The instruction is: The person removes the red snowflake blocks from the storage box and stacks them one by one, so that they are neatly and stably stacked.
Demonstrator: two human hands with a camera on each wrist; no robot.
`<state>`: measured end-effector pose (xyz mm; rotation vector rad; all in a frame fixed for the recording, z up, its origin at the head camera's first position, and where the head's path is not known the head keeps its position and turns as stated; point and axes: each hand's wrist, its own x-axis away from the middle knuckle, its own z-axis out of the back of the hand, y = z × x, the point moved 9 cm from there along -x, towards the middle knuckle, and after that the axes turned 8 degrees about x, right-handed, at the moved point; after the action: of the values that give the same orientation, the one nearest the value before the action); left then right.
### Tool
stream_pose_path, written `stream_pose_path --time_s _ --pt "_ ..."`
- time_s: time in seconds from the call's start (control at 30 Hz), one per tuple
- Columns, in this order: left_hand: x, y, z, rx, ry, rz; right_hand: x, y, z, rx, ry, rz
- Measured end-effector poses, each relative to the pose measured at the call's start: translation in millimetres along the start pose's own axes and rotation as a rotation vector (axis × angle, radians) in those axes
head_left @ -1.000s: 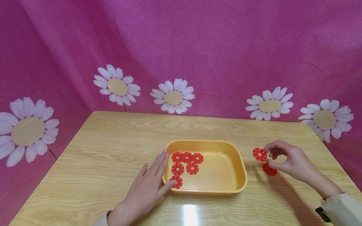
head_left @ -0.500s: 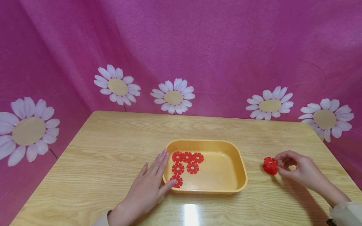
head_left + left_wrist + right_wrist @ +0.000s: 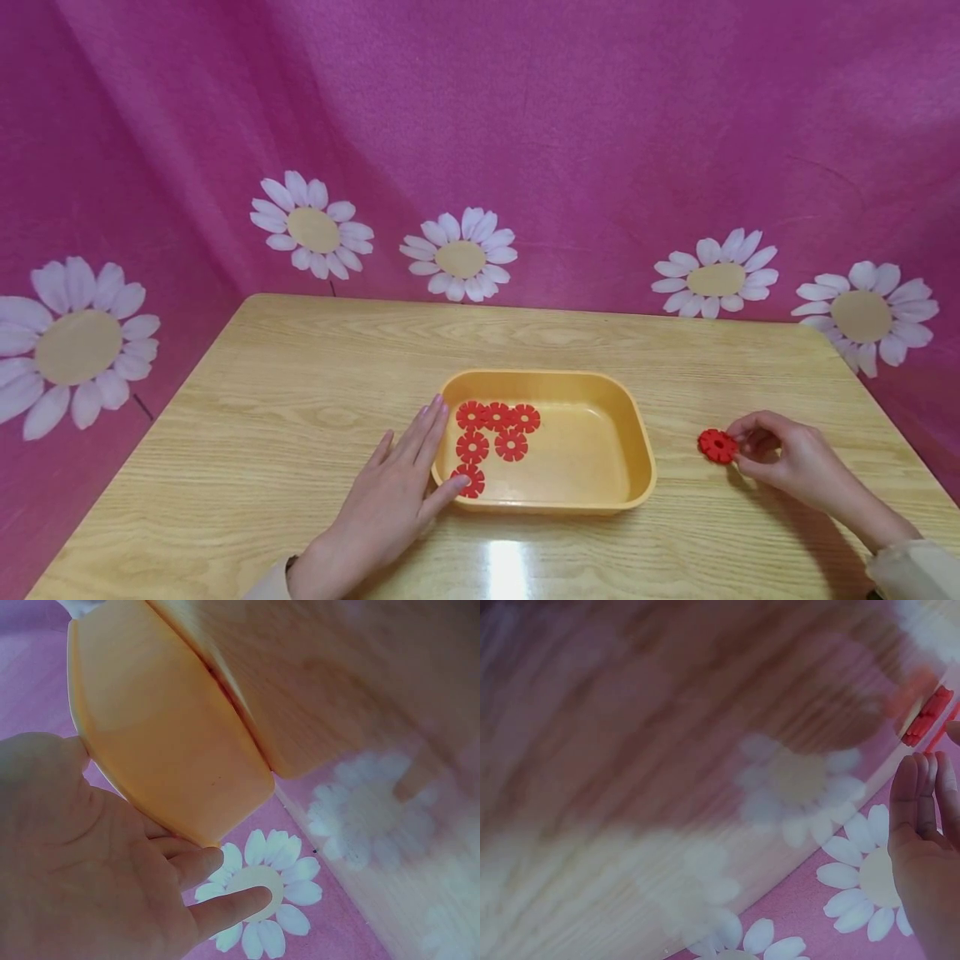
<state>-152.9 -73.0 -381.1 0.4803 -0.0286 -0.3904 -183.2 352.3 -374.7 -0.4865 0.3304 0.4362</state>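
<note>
My left hand [image 3: 390,492] lies along the left rim of a yellow tray [image 3: 592,505], its fingers straight and the thumb over the near left corner. In the left wrist view, the fingers touch the tray's edge [image 3: 97,761]. Several red snowflake discs [image 3: 512,445] lie flat in the tray's left half. To the right of the tray, my right hand [image 3: 795,454] pinches a red snowflake disc [image 3: 717,446] by its edge, over a small stack. The right wrist view shows that stack [image 3: 928,718] on the table, with the held disc [image 3: 945,729] slightly apart from it.
The wooden table [image 3: 337,367] has a back edge against a pink curtain [image 3: 570,150] printed with white daisies. A bright light reflection [image 3: 507,571] shows on the tabletop in front of the tray.
My right hand has moved right and down, carrying the pinched disc from above and left of the stack to right over it. The left hand and tray stay put.
</note>
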Motion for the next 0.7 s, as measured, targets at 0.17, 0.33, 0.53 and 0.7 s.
stream_pose_path --time_s 0.17,0.33,0.53,0.7 --pt "-0.1 0.2 -0.3 -0.002 -0.003 0.000 0.9 3.4 -2.2 0.009 0.003 -0.002" --pt "-0.4 0.4 0.0 0.000 0.000 -0.004 0.6 5.0 -3.3 -0.007 0.013 0.018" --pt "-0.3 0.7 0.2 0.002 0.010 -0.015 0.8 6.0 -4.2 0.012 -0.008 -0.005" --pt "0.1 0.6 0.2 0.004 0.010 -0.014 1.0 3.6 -3.1 0.006 -0.017 0.001"
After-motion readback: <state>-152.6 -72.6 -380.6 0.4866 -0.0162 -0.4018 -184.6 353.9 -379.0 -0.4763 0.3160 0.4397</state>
